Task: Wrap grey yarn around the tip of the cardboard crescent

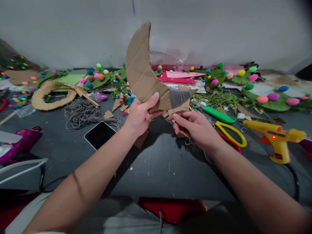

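My left hand [143, 115] grips a brown cardboard crescent [141, 65] by its lower part, thumb on the front face. The crescent stands upright above the table, one tip up and the other pointing right. Close to the right tip, a band of grey yarn [179, 97] is wound tightly around it. Just below that band, my right hand [191, 125] is closed in a pinch on a thin strand of the yarn. Loose loops of strand [188, 141] show beneath the right hand; the fingers partly hide where it runs.
Left lie a yarn heap [83, 113], a phone [99, 135], a wrapped ring [53, 96] and a purple tool [20, 144]. Right are a green-handled cutter [219, 114], scissors [235, 136] and a yellow glue gun [278, 138] with its light lit. Green leaves with colored balls line the wall.
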Demonstrator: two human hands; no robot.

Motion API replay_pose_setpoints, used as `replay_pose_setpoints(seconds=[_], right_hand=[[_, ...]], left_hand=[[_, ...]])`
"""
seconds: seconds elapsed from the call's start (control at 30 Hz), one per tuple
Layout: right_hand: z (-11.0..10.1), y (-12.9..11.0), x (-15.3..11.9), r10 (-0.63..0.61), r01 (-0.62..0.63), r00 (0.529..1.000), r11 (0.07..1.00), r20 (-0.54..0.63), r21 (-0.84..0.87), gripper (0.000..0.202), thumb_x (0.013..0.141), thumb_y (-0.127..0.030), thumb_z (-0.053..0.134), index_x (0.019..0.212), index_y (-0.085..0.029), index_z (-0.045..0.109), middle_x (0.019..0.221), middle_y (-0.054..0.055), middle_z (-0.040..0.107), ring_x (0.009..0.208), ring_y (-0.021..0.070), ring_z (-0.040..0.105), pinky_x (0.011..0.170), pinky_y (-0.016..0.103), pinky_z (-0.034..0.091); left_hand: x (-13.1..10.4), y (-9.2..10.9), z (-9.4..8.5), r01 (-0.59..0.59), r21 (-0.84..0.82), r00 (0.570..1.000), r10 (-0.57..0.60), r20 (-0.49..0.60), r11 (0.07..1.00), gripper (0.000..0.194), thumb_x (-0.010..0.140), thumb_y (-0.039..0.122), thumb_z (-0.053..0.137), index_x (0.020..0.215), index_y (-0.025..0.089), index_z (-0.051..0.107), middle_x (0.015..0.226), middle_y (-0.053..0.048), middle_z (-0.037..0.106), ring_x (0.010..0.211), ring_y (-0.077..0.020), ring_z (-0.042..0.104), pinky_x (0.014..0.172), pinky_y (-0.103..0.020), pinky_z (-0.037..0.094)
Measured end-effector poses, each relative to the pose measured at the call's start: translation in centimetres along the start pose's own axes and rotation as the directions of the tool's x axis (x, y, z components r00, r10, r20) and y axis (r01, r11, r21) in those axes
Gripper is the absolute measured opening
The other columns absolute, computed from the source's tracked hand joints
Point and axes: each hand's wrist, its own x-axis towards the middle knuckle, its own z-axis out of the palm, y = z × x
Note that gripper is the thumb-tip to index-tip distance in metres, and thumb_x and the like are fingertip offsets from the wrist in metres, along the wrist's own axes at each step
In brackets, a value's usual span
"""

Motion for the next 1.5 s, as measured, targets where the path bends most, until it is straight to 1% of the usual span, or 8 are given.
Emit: replay_pose_setpoints(seconds=[0.23,0.33,0.43,0.57,0.67,1.17,1.4,1.5], right_hand=[[-1.5,0.1,0.7,0.125,-0.134,0.984,0.989,0.127,0.067,0.026,0.089,-0.040,0.067,0.086,-0.014,0.065,0.052,-0.003,0.054,0.041,0.0038,0.031,0.044,0.022,0.016],[-2.1,-0.1,0.9,0.176,-0.189,0.970,0.980,0.169,0.063,0.028,0.085,-0.038,0.068,0.071,-0.016,0.059,0.045,-0.005,0.045,0.039,0.0045,0.028,0.043,0.022,0.014],[-2.6,-0.5,0.8,0.218,-0.237,0.953,0.969,0.210,0.072,0.026,0.081,-0.033,0.066,0.063,-0.017,0.056,0.044,-0.005,0.041,0.040,0.0058,0.028,0.042,0.023,0.016],[-3.1,-0.9,0.8,0.302,-0.327,0.923,0.942,0.239,0.075,0.029,0.085,-0.036,0.060,0.064,-0.017,0.057,0.040,-0.006,0.036,0.038,0.0066,0.023,0.041,0.023,0.018],[-3.4,-1.2,0.7,0.282,-0.291,0.942,0.956,0.184,0.024,0.027,0.086,-0.034,0.061,0.067,-0.017,0.058,0.040,-0.006,0.037,0.038,0.0059,0.024,0.042,0.022,0.018],[-3.5,-2.4,-0.2,0.137,-0.133,0.990,0.984,0.024,-0.122,0.027,0.091,-0.039,0.064,0.082,-0.014,0.065,0.049,-0.005,0.045,0.043,0.0052,0.029,0.044,0.022,0.018],[-1.6,-2.0,-0.8,-0.063,0.041,0.997,0.926,-0.047,-0.375,0.026,0.096,-0.040,0.060,0.085,-0.016,0.064,0.054,-0.003,0.051,0.048,0.0078,0.041,0.047,0.023,0.031],[-0.3,-1.3,-0.9,-0.102,0.088,0.995,0.929,-0.020,-0.360,0.027,0.099,-0.042,0.055,0.089,-0.018,0.062,0.053,-0.004,0.051,0.049,0.0084,0.041,0.048,0.022,0.032]], left_hand=[[0.2,0.3,-0.6,0.106,-0.071,0.993,-0.102,0.056,0.992,0.030,0.076,0.040,0.080,0.098,0.020,0.075,0.099,-0.006,0.078,0.073,-0.0192,0.075,0.060,-0.026,0.063],[0.1,0.3,-0.9,0.153,-0.050,0.972,-0.142,0.187,0.987,0.029,0.075,0.038,0.081,0.097,0.020,0.076,0.098,-0.007,0.078,0.071,-0.0196,0.074,0.056,-0.026,0.062],[-0.3,0.3,-1.1,0.199,0.048,0.917,-0.203,0.343,0.979,0.024,0.074,0.035,0.084,0.090,0.019,0.077,0.087,-0.006,0.077,0.064,-0.0167,0.071,0.053,-0.024,0.060],[-0.5,0.7,-1.4,0.105,0.261,0.861,-0.219,0.460,0.960,0.023,0.074,0.038,0.084,0.084,0.019,0.077,0.077,-0.006,0.073,0.062,-0.0153,0.067,0.053,-0.024,0.058],[-0.5,1.1,-1.5,0.025,0.367,0.844,-0.216,0.490,0.930,0.026,0.077,0.041,0.082,0.083,0.017,0.076,0.076,-0.007,0.073,0.063,-0.0163,0.067,0.056,-0.025,0.059],[-0.6,0.6,-0.7,-0.069,0.428,0.956,-0.064,0.288,0.901,0.029,0.077,0.042,0.081,0.084,0.015,0.074,0.075,-0.007,0.073,0.060,-0.0177,0.066,0.055,-0.028,0.055],[-1.1,0.4,-0.1,-0.195,0.611,0.978,0.106,0.179,0.767,0.033,0.082,0.047,0.076,0.084,0.014,0.075,0.078,-0.008,0.074,0.066,-0.0202,0.067,0.055,-0.027,0.052],[-1.4,0.3,0.5,-0.188,0.546,0.982,0.160,0.099,0.816,0.032,0.082,0.045,0.077,0.087,0.013,0.075,0.084,-0.008,0.076,0.076,-0.0221,0.071,0.064,-0.029,0.057]])
